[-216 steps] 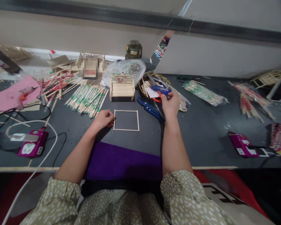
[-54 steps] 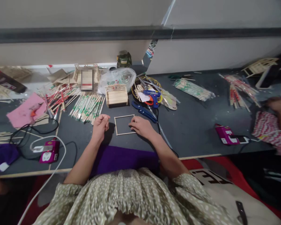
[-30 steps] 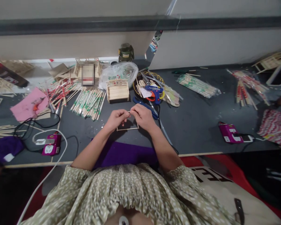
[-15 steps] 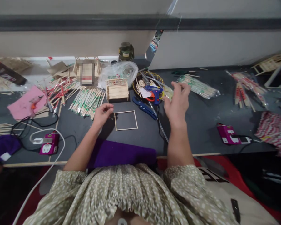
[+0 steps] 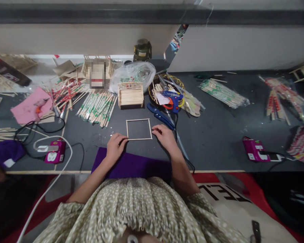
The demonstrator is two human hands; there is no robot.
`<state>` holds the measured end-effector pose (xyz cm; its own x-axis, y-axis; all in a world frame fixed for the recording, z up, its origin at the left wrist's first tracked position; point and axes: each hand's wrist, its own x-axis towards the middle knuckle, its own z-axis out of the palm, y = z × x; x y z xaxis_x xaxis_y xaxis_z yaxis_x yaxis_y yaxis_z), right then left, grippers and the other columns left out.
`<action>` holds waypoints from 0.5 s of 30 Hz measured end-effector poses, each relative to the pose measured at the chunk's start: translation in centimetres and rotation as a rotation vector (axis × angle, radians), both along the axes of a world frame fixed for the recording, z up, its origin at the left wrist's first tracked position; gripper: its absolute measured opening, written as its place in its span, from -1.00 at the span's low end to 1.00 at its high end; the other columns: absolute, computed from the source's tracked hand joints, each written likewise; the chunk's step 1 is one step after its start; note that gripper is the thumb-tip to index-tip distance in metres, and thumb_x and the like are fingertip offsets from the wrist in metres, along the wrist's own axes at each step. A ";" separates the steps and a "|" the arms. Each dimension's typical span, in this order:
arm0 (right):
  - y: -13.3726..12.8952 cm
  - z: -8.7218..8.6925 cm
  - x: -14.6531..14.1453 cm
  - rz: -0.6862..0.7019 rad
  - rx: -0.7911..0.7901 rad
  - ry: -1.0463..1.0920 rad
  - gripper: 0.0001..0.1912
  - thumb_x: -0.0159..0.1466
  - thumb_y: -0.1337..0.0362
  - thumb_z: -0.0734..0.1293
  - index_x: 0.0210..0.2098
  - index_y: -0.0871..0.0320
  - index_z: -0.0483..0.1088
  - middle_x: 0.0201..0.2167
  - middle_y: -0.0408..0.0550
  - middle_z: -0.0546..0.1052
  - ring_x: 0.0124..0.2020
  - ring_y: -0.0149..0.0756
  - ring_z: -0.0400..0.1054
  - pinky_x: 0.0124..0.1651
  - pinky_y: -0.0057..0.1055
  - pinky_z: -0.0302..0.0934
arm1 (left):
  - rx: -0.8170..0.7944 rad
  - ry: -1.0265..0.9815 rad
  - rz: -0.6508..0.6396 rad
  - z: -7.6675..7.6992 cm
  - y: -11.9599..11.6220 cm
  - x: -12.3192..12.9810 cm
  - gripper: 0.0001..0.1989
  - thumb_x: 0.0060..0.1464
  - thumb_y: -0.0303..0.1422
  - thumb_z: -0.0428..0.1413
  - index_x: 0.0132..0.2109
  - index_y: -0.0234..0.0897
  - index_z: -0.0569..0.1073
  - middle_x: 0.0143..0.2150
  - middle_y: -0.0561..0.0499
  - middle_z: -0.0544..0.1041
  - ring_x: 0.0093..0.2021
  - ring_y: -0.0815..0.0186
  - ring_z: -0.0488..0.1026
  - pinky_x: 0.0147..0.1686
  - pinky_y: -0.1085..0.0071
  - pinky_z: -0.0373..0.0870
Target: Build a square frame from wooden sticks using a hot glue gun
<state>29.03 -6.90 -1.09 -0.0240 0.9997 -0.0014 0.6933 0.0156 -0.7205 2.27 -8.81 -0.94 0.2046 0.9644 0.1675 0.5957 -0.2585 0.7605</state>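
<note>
- Dark grey worktable [image 5: 218, 141]: your purple cloth [image 5: 131, 165] lies at its near edge, just below the frame.
- Round yellow wire basket [image 5: 178, 84] holds loose sticks, a blue glue gun [image 5: 174, 99] lying across its near rim.
- Blue-handled scissors [image 5: 160, 116] lie just beside your right hand [image 5: 164, 136].
- Square frame of thin wooden sticks [image 5: 138, 129] lies flat between your hands.
- Left hand [image 5: 116, 148]: fingers curled, tips touching its near-left corner. Right fingertips rest at its right side.
</note>
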 end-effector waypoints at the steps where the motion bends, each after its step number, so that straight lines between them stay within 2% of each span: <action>1: 0.0 0.1 0.3 0.034 -0.005 0.029 -0.84 0.25 0.30 0.30 -0.25 0.09 0.53 -0.29 -0.04 0.52 -0.27 -0.24 0.41 -0.15 -0.31 0.25 | -0.002 0.010 -0.001 0.1 0.0 0.2 -0.84 0.23 -0.32 0.08 -0.21 -0.22 0.56 -0.27 -0.07 0.52 -0.19 0.21 0.45 -0.12 0.30 0.36; 7: -0.6 0.4 0.9 0.220 -0.062 0.063 -0.83 0.20 0.28 0.39 -0.20 0.06 0.57 -0.23 -0.05 0.52 -0.25 -0.28 0.40 -0.20 -0.35 0.25 | 0.007 0.056 -0.013 0.0 -0.2 0.7 -0.88 0.21 -0.36 0.09 -0.22 -0.22 0.53 -0.09 -0.12 0.53 -0.04 0.18 0.47 -0.04 0.25 0.39; 15: -0.9 0.1 0.6 0.255 -0.035 0.010 -0.85 0.28 0.24 0.34 -0.33 0.02 0.59 -0.31 -0.09 0.53 -0.23 -0.26 0.43 -0.17 -0.34 0.23 | 0.033 0.064 -0.058 -0.4 -0.5 0.3 -0.88 0.22 -0.40 0.07 -0.24 -0.22 0.51 -0.10 -0.12 0.60 -0.10 0.17 0.49 -0.05 0.19 0.39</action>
<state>29.59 -7.82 -0.96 -0.2755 0.9607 -0.0341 0.6630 0.1642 -0.7304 2.60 -9.26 -1.35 0.2709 0.9450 0.1834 0.6262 -0.3177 0.7120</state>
